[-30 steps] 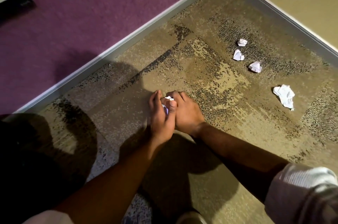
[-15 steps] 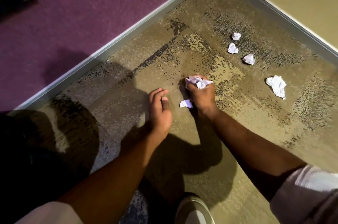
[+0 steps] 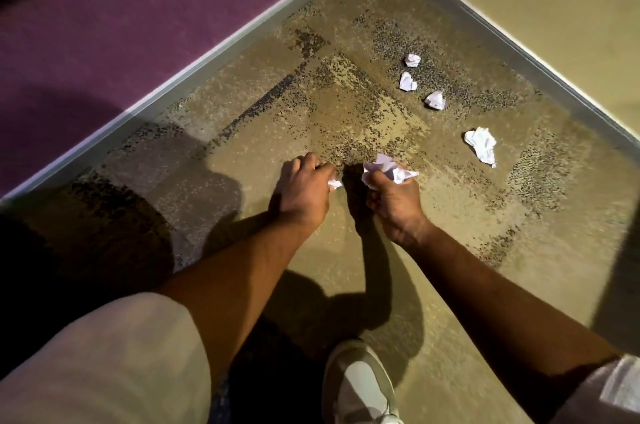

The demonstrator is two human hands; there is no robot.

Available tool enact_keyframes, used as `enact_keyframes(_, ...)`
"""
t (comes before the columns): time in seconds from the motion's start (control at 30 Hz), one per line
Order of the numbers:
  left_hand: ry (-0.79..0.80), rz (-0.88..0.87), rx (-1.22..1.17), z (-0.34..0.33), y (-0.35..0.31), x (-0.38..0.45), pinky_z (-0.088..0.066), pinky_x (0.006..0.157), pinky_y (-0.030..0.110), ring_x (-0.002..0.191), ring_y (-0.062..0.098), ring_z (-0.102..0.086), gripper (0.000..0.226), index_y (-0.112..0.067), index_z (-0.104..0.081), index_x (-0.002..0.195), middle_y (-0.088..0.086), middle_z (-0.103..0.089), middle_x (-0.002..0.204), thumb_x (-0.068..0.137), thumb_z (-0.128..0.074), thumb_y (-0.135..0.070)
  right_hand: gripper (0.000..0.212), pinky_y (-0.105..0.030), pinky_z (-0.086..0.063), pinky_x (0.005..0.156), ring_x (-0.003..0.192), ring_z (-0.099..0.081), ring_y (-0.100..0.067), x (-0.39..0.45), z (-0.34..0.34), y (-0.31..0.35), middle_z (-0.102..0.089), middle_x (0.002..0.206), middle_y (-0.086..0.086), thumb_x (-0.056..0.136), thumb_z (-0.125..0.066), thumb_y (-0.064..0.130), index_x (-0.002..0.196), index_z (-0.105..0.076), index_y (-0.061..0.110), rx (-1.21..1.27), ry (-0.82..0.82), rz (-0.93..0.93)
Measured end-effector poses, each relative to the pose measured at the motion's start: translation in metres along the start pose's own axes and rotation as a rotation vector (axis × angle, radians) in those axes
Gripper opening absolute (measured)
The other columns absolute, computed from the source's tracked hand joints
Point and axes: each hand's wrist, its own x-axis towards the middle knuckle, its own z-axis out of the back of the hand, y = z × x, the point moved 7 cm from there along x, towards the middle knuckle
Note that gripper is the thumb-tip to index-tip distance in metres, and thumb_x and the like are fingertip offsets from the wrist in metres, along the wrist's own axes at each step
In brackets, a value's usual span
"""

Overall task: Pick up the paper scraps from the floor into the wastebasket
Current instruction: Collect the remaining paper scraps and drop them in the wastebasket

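My right hand (image 3: 391,202) grips a bunch of crumpled white paper (image 3: 388,171) just above the carpet. Beside it, my left hand (image 3: 304,188) pinches a small white scrap (image 3: 335,184) with curled fingers. Several more crumpled scraps lie on the carpet to the upper right: three small ones (image 3: 412,60) (image 3: 407,81) (image 3: 435,100) in a row and a larger one (image 3: 482,145) nearer. No wastebasket is in view.
Patterned tan carpet (image 3: 242,132) fills a corner between a purple wall (image 3: 138,8) and a beige wall (image 3: 554,8), both with grey baseboards. My shoe (image 3: 360,385) and my knee (image 3: 104,364) are at the bottom.
The right hand lifted a paper bunch away from the left hand, leaving a small scrap on the floor. The left hand then reached over and pinched that scrap.
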Motion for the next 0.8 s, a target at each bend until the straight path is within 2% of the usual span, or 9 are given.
enact_keyframes(0.13,-0.038,0.155,-0.157,0.014,0.013,-0.016,-0.040,0.087,0.030,0.110,0.027,-0.056,0.022,-0.014,-0.066,0.114,0.008,-0.065,0.119,0.095,-0.055,-0.013,0.024,-0.021,-0.033,0.048,0.055,-0.048,-0.008,-0.024,-0.019,0.005,-0.063,0.066,0.006,0.091,-0.062,-0.005,0.098,-0.068,0.016,0.030,0.063,-0.001)
enact_keyframes(0.3,-0.127,0.626,-1.179,0.018,0.012,-0.053,-0.053,0.093,0.052,0.098,0.037,-0.067,0.040,-0.011,-0.062,0.089,0.027,-0.068,0.106,0.080,-0.045,-0.045,0.021,-0.021,-0.037,0.044,0.049,-0.049,-0.006,-0.059,-0.056,0.017,-0.059,0.066,0.003,0.093,-0.059,-0.005,0.106,-0.064,0.011,0.065,0.156,0.054)
enact_keyframes(0.37,-0.195,0.751,-1.387,0.029,0.003,-0.067,-0.050,0.100,0.050,0.107,0.034,-0.065,0.055,-0.001,-0.065,0.105,0.025,-0.067,0.118,0.086,-0.045,-0.048,0.023,-0.026,-0.044,0.051,0.057,-0.058,-0.011,-0.079,-0.074,0.022,-0.065,0.071,0.001,0.089,-0.063,-0.006,0.106,-0.065,0.009,0.036,0.184,0.112)
enact_keyframes(0.43,-0.232,0.837,-1.584,0.047,-0.004,-0.080,-0.051,0.102,0.047,0.109,0.030,-0.067,0.075,-0.004,-0.067,0.117,0.018,-0.069,0.120,0.079,-0.041,-0.063,0.022,-0.032,-0.054,0.065,0.071,-0.068,-0.016,-0.098,-0.088,0.028,-0.073,0.080,-0.001,0.084,-0.069,-0.004,0.101,-0.069,0.010,-0.032,0.204,0.196)
enact_keyframes(0.5,-0.263,0.821,-1.702,0.065,-0.004,-0.090,-0.054,0.096,0.040,0.103,0.024,-0.071,0.075,-0.009,-0.068,0.113,0.013,-0.071,0.115,0.078,-0.042,-0.070,0.020,-0.033,-0.058,0.074,0.079,-0.070,-0.016,-0.117,-0.100,0.033,-0.075,0.085,-0.002,0.084,-0.075,-0.001,0.099,-0.070,0.012,-0.127,0.191,0.300)
enact_keyframes(0.53,-0.291,0.774,-1.689,0.081,-0.002,-0.096,-0.054,0.092,0.036,0.101,0.023,-0.070,0.061,-0.009,-0.065,0.108,0.013,-0.070,0.114,0.088,-0.042,-0.061,0.018,-0.032,-0.059,0.076,0.081,-0.070,-0.015,-0.125,-0.106,0.036,-0.076,0.087,-0.003,0.086,-0.077,0.001,0.101,-0.070,0.010,-0.178,0.173,0.353)
enact_keyframes(0.63,-0.453,0.643,-1.596,0.129,-0.001,-0.122,-0.052,0.078,0.023,0.092,0.018,-0.061,0.015,-0.009,-0.049,0.108,0.011,-0.059,0.112,0.103,-0.035,-0.013,0.022,-0.028,-0.056,0.077,0.083,-0.070,-0.011,-0.151,-0.121,0.047,-0.075,0.094,-0.006,0.088,-0.075,0.000,0.109,-0.068,-0.001,-0.244,0.129,0.466)
enact_keyframes(0.73,-0.526,0.497,-1.667,0.169,0.003,-0.146,-0.054,0.098,0.031,0.109,0.017,-0.064,0.039,-0.013,-0.056,0.122,0.003,-0.064,0.116,0.098,-0.028,0.001,0.022,-0.030,-0.055,0.081,0.089,-0.069,-0.015,-0.186,-0.144,0.053,-0.073,0.096,-0.009,0.089,-0.065,-0.010,0.110,-0.067,-0.004,-0.161,0.204,0.483)
enact_keyframes(0.8,-0.580,0.450,-1.695,0.191,0.013,-0.160,-0.050,0.105,0.040,0.116,0.020,-0.064,0.042,-0.014,-0.064,0.119,0.003,-0.068,0.119,0.095,-0.031,-0.004,0.025,-0.032,-0.055,0.086,0.092,-0.068,-0.017,-0.215,-0.164,0.056,-0.073,0.099,-0.011,0.090,-0.058,-0.015,0.105,-0.069,0.002,-0.112,0.282,0.485)
